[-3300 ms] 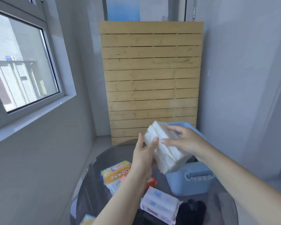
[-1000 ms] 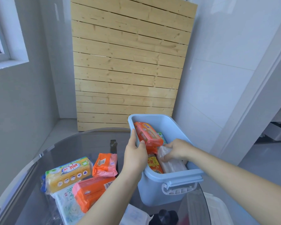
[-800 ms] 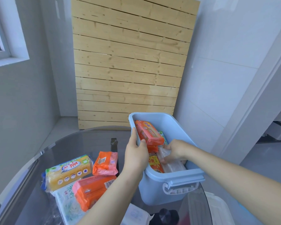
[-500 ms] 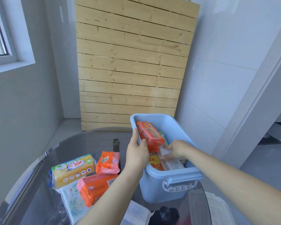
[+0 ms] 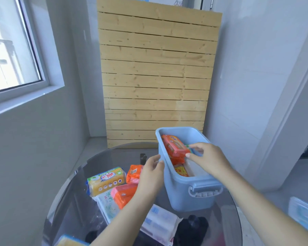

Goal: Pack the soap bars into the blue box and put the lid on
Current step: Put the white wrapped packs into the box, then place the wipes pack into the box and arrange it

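Blue box [image 5: 188, 196] standing on the round glass table [image 5: 75, 201], part filled. Right hand [image 5: 207, 159] now risen from the white pack, fingers pinching an orange soap bar [image 5: 174, 145] inside; left hand [image 5: 152, 172] slipped off the rim, loosely open beside it. More packs [image 5: 105, 181] waiting left. Behind: slatted wooden panel [image 5: 156, 77], window [image 5: 12, 47] far left.

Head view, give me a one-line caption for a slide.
Left hand steadies the blue box while right hand arranges orange soap packs inside.
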